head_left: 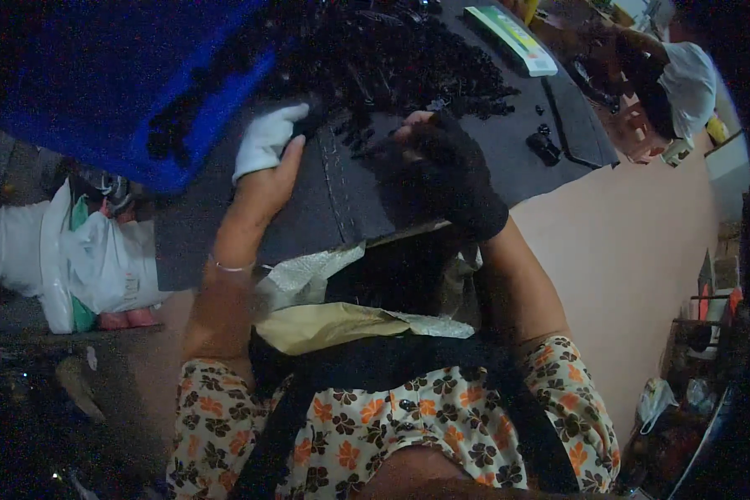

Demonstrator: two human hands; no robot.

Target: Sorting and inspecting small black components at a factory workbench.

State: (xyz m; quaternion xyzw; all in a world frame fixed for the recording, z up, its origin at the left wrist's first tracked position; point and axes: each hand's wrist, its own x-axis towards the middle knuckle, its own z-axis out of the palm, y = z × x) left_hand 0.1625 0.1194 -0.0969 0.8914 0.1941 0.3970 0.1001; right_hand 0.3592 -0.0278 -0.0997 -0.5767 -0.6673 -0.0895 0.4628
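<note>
My left hand (268, 143), in a white glove with the thumb bare, is closed on a small black piece (308, 122) at the near edge of a dark heap. The exact kind of piece is too dark to make out. To its right, my right hand (446, 158) wears a black glove with bare fingertips. Its fingers curl together over the grey table (296, 221), and what they hold, if anything, is lost in shadow. Beyond both hands spreads the heap of small black parts (383, 67).
A blue sheet or tray (67, 125) lies at the left, with black pieces on it. A green-and-white box (512, 40) rests at the far right, near a loose black part (544, 147). Another person's white sleeve (690, 87) shows there. White bags (112, 258) stand at left. An open silvery bag (333, 325) hangs before me.
</note>
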